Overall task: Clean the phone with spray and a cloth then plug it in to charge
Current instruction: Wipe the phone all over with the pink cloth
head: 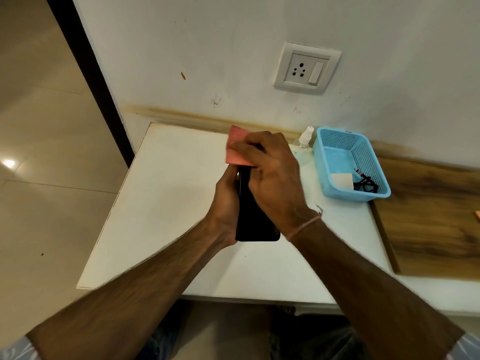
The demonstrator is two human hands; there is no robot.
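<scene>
Head view. Phone (255,216): black, held above the white bench (161,203), left hand (226,203) clamped along its edge. Cloth (237,146): pink, pressed to the phone's far end by the closed right hand (275,178). Spray bottle (305,139): beside the blue basket (335,193), which holds a black cable (365,183). Step: wiping. Next, likely: release cloth, fetch cable, reach wall socket (306,68).

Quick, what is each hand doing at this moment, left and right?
Left hand: closed around the black phone, holding it above the table.
Right hand: closed on the pink cloth, pressing it on the phone's upper end.
</scene>
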